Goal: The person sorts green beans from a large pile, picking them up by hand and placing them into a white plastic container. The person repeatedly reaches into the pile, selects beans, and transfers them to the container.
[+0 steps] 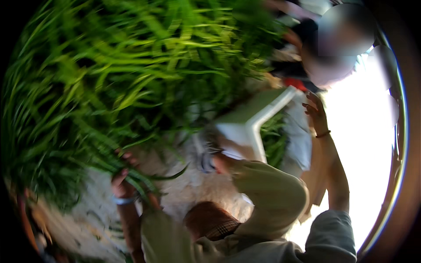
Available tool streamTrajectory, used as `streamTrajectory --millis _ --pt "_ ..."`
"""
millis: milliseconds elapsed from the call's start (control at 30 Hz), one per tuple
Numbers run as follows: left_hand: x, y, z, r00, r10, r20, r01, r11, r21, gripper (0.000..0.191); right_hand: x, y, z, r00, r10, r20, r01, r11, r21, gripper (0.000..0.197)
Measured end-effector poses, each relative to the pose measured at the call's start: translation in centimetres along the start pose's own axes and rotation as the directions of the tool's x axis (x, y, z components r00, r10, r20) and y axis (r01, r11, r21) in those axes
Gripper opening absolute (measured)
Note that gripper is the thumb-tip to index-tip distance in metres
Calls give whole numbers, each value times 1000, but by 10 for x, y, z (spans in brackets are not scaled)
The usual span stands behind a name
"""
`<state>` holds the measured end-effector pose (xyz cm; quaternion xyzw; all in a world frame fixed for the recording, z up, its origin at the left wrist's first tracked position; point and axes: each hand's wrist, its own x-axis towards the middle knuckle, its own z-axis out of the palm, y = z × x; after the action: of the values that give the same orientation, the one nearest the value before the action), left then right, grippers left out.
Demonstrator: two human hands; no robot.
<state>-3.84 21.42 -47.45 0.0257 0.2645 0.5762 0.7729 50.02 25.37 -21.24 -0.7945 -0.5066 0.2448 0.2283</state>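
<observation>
A large heap of long green leafy stalks (141, 72) fills the upper left, blurred by motion. My left hand (123, 180) is closed around a few green stalks (141, 182) at the heap's lower edge. Right of the heap stands a white foam box (255, 131), tilted in the view, with green leaves (274, 141) inside. My right hand (316, 110) is raised beside the box's far corner. Its fingers are curved and apart, and I see nothing between them.
Another person (329, 65) is close by at the upper right, partly cut off. A pale plastic sheet (297, 131) hangs along the box's right side. My bent knee (279, 194) is just below the box. Scraps of green lie on the dusty floor (98, 197).
</observation>
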Motion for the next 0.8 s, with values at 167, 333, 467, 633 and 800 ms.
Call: streamTrajectory --millis 167,333,467,633,800 --pt "-7 34 20 979 205 -11 -202 953 -227 48 12 -110 241 546 -359 757 302 927 222 33" --pt "-22 53 1 832 522 -185 -554 791 -259 26 -22 -104 385 403 -16 915 511 833 -211 27" --pt "-16 45 8 902 305 -305 -389 880 -272 25 -58 -18 429 659 -87 747 582 688 -433 30" --pt "-21 34 -14 948 -27 -318 -2 996 -90 39 -112 -34 391 741 109 663 5 986 -168 25" --pt "-11 25 -5 947 -55 -315 7 989 -150 39 -111 -32 395 516 354 780 -766 598 236 29"
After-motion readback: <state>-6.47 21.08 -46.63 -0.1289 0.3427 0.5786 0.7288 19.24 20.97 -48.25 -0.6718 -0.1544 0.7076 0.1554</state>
